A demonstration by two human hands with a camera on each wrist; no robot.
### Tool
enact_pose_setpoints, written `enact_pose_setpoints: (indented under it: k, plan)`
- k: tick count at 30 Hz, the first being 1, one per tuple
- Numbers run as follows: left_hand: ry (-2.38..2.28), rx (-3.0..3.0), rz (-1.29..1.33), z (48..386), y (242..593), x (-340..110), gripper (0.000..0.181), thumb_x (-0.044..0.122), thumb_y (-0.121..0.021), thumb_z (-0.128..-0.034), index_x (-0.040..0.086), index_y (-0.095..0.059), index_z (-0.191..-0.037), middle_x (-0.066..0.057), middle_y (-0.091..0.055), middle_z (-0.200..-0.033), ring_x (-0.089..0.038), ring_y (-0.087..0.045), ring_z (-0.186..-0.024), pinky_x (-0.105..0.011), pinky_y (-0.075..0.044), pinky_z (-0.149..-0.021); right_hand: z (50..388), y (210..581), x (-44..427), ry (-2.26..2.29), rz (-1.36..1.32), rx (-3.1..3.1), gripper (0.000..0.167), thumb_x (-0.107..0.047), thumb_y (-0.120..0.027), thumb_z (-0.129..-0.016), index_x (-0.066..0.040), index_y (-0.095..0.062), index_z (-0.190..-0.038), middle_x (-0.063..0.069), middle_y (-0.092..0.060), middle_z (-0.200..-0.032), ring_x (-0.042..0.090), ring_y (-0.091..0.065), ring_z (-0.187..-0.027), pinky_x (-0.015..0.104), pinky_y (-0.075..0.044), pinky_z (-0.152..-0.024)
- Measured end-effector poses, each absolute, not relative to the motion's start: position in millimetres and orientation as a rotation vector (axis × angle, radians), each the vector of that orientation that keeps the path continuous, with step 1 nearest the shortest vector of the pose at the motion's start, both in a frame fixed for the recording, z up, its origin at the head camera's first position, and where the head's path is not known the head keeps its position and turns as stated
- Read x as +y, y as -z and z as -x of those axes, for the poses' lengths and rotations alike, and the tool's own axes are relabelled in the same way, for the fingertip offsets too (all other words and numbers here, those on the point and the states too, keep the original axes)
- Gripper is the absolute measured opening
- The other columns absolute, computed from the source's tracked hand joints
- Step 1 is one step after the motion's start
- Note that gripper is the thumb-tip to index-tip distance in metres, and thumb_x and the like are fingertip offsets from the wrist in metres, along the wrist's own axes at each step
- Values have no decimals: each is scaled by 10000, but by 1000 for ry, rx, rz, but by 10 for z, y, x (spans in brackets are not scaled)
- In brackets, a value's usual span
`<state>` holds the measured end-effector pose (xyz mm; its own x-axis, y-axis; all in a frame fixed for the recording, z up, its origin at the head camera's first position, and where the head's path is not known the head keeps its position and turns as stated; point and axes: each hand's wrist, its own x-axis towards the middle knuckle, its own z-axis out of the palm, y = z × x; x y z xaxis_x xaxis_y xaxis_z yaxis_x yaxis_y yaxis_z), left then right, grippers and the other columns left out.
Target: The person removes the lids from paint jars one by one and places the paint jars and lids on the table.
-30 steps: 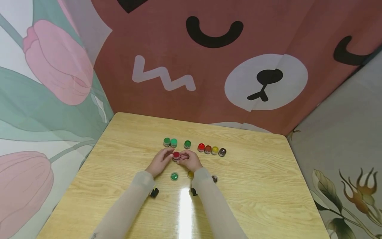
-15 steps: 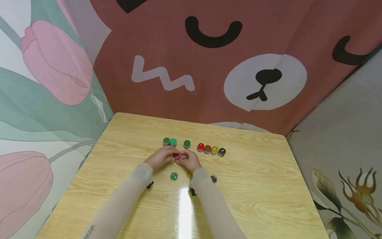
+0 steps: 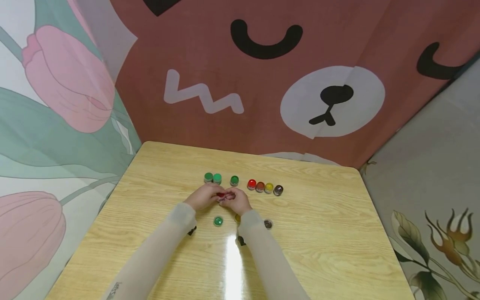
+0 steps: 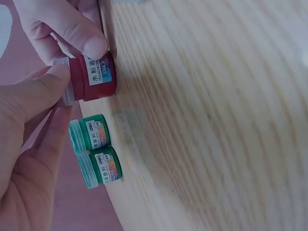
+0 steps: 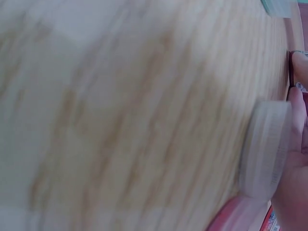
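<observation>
Near the table's middle, a dark red gouache paint jar stands upright between both hands. My left hand pinches its clear lid between thumb and fingers, partly covering the jar in the head view. My right hand grips the jar's body low down, its thumb against the label in the left wrist view. Just behind the left hand, a green jar and a lighter green jar stand side by side. At the right wrist view's edge, a pale translucent round lid is close to the right hand.
Behind the hands stand another green jar and a row of red, brown-red, yellow and dark jars. Nearer lie green, yellow and dark round pieces. Patterned cloth hangs behind the table.
My left hand's fingers have come over the top of the red jar and taken its lid. The right hand stays at the jar, which has hardly moved.
</observation>
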<state>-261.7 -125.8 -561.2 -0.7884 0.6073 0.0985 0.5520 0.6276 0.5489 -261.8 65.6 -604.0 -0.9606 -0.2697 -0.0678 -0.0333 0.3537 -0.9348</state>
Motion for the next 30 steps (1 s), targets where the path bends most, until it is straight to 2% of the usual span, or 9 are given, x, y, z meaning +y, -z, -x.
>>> enact_pose_setpoints:
  k: [14, 30]
  plan:
    - [-947, 2798, -917, 2592, 5663, -1245, 267, 19, -657, -967, 2, -693, -1231, -146, -679, -1240, -327, -605, -1212, -468, -483, -1059, 2611, 6074, 515, 1681, 168, 2487, 298, -8, -866, -765, -34, -747, -1037, 14, -685, -864, 106, -589, -774, 234, -536, -701]
    - [-1246, 2835, -656, 2524, 5725, -1169, 280, -21, -673, -944, -15, -683, -1224, -187, -665, -1231, -366, -607, -1188, -493, -500, -1030, 2583, 5954, 407, 1562, 192, 2693, 286, -23, -831, -783, 41, -724, -1040, 110, -707, -872, 117, -601, -739, 229, -533, -668]
